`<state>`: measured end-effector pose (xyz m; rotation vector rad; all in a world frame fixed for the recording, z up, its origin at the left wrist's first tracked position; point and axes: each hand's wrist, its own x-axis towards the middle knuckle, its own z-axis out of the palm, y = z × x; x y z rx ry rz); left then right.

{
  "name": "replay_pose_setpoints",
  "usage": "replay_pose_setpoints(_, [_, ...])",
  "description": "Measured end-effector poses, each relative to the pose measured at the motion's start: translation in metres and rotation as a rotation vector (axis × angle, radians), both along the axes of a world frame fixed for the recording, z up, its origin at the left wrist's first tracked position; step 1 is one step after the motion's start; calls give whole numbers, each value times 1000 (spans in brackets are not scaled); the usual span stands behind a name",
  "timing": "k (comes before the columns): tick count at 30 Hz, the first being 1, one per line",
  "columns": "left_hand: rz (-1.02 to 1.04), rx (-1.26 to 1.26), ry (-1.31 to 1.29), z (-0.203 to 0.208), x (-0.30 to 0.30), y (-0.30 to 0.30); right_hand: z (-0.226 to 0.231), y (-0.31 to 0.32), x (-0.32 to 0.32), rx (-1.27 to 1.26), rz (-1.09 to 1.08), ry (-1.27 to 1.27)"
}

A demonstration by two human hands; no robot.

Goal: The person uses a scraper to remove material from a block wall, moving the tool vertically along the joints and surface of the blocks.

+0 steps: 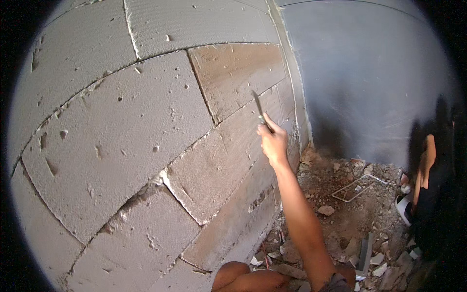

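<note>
My right hand (274, 141), at the end of an outstretched arm, is closed around the handle of a scraper (258, 103). The scraper's thin metal blade points up and slightly left, seen nearly edge-on. Behind it is a wall of pale blocks (121, 117) with rough joints; I cannot tell whether the blade touches it. Just above and left of the blade, a brown-stained block (233, 73) sits in the wall. Chips, pits and ragged mortar mark several blocks. My left hand is out of the picture.
A smooth grey wall (360, 73) meets the block wall at a corner. Rubble (326, 210) covers the floor, with a thin white rectangular frame (346, 199) and a grey metal channel (365, 255) on it. A bare leg (425, 163) and a shoe (403, 210) show at right. My bent knee (248, 278) is below.
</note>
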<state>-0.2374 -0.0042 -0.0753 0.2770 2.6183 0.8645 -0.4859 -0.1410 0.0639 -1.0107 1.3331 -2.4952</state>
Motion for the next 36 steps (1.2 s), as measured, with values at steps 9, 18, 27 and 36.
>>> replay_pose_setpoints(9, [107,49,-147,5,-5,-20,43,-20,-26,111,-94,147])
replay_pose_setpoints(18, [195,8,-191,10,5,-23,47,3,-4,130,156,-137])
replay_pose_setpoints(27, [18,50,-116,0,4,-22,39,-15,-18,103,-79,110])
replay_pose_setpoints(36, [60,83,-135,-5,3,-28,92,0,20,48,-115,299])
